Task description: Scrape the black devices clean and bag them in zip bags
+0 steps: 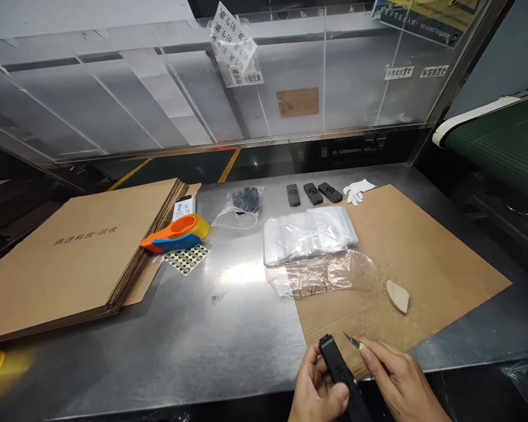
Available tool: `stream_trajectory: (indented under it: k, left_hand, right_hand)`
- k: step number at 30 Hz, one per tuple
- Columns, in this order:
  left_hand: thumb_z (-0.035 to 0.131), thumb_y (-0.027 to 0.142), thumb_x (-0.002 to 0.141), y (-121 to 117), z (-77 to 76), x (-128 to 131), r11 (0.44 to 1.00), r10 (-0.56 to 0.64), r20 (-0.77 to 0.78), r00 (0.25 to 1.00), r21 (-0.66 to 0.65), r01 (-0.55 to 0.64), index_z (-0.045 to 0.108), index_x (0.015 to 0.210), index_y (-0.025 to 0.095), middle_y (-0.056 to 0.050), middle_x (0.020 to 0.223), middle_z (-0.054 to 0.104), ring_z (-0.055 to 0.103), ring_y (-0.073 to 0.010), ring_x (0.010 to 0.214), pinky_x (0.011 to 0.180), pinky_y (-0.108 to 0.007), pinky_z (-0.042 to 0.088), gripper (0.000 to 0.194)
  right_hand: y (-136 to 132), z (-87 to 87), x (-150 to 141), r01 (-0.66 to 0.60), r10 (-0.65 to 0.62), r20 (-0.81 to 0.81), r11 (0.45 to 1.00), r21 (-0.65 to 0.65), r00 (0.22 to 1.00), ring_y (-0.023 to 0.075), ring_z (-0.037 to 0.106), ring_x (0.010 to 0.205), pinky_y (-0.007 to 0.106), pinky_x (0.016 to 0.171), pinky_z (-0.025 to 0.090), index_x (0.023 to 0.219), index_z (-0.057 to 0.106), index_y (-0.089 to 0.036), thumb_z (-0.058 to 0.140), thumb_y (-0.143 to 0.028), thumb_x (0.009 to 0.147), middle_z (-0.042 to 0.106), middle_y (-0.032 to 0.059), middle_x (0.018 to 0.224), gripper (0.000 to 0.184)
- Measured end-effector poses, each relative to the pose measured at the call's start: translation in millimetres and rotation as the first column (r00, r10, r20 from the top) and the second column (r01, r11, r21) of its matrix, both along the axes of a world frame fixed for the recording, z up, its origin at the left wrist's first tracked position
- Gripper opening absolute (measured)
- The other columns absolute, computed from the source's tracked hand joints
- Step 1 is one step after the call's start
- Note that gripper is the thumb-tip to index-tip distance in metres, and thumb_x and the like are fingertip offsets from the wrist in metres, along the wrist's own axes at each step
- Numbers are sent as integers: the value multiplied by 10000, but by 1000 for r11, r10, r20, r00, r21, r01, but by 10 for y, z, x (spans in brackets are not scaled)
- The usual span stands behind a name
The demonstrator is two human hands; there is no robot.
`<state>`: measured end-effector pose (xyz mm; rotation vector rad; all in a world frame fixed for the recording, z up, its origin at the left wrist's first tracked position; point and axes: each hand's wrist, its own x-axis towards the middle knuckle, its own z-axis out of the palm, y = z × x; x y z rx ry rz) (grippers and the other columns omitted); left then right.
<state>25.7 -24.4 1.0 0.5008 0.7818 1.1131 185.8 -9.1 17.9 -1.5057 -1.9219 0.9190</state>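
My left hand (314, 387) is closed round a long black plastic device (343, 375), held tilted at the table's front edge. In my right hand (391, 372) is a craft knife (353, 340), pinched near its blade, the tip pointing left toward the device but apart from it. Beneath both hands lies a sheet of brown cardboard (440, 264). On it rests a pale, rounded wedge-shaped piece (398, 296) with crumbs scattered around. Beyond my hands sits a stack of clear plastic bags (310, 234), partly on the cardboard.
Several flattened cartons (70, 252) are stacked at left, beside an orange and blue tape dispenser (178, 232) and a round-sticker sheet (187, 259). Farther back are a bag of black parts (246, 202), three black devices (313, 193) and a white glove (357, 191). A clear partition (352, 64) rises behind.
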Motion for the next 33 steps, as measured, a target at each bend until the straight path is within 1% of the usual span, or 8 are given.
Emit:
stream_trajectory:
  k: [9, 17, 19, 21, 23, 26, 29, 33]
  left_hand:
    - [781, 412, 576, -8, -35, -9, 999, -35, 67, 997, 16, 34, 523, 1041, 179, -85, 884, 650, 617, -175, 744, 729, -299, 460, 581]
    - [776, 425, 583, -58, -90, -29, 983, -179, 81, 980, 48, 175, 507, 1052, 183, -75, 843, 629, 569, -114, 645, 551, -198, 393, 592]
    - [782, 447, 564, -65, -128, -49, 979, -201, 81, 976, 44, 198, 488, 1056, 192, -51, 758, 624, 561, -108, 590, 544, -205, 410, 627]
    - [765, 484, 574, -63, -160, -70, 979, -202, 73, 977, 5, 203, 384, 1177, 225, -40, 695, 630, 568, -127, 526, 508, -224, 426, 758]
    - [724, 523, 610, -48, -188, -87, 985, -139, 82, 987, -88, 147, 229, 1289, 249, -41, 675, 645, 595, -166, 509, 502, -258, 454, 884]
    - [695, 487, 669, -4, -269, -100, 937, 62, 147, 987, -350, -7, 214, 1311, 244, -51, 752, 672, 651, -199, 612, 560, -279, 507, 838]
    - [697, 390, 705, 50, -448, -119, 779, 243, 142, 959, -618, -106, 296, 1289, 199, -81, 845, 688, 676, -235, 743, 566, -267, 532, 734]
    - [626, 432, 754, 101, -731, -142, 645, 279, 153, 948, -761, -67, 434, 1182, 37, -124, 700, 683, 667, -224, 606, 565, -263, 540, 613]
  right_hand:
    - [91, 142, -86, -102, 7, -284, 942, -321, 959, 107, 509, 611, 209, 577, 402, 943, 546, -180, 412, -496, 881, 535, -25, 650, 349]
    - [248, 100, -271, -318, -183, -667, 769, -555, 722, 80, 499, 566, 196, 524, 397, 910, 452, -167, 565, -529, 784, 511, -36, 668, 400]
    - [282, 18, -280, -236, -151, -576, 808, -540, 803, 89, 521, 576, 204, 548, 419, 837, 455, -165, 476, -520, 843, 521, -28, 642, 356]
    - [326, -104, -250, -98, -38, -311, 907, -409, 950, 100, 535, 593, 206, 579, 428, 764, 464, -170, 360, -480, 905, 523, -23, 603, 356]
    - [380, -249, -183, -17, 16, -8, 970, -244, 1000, 131, 559, 637, 234, 608, 429, 757, 487, -178, 311, -434, 925, 563, 2, 639, 353]
    - [463, -467, -41, 49, -24, 236, 994, -101, 971, 247, 568, 822, 344, 684, 416, 883, 545, -192, 378, -379, 899, 610, 70, 839, 251]
    - [526, -626, 108, 53, -51, 395, 999, 6, 917, 330, 524, 884, 428, 705, 396, 901, 583, -195, 423, -345, 874, 578, 107, 878, 221]
    - [620, -633, 222, -9, -58, 487, 991, 134, 872, 298, 503, 860, 435, 729, 402, 876, 588, -185, 439, -279, 867, 547, 100, 866, 176]
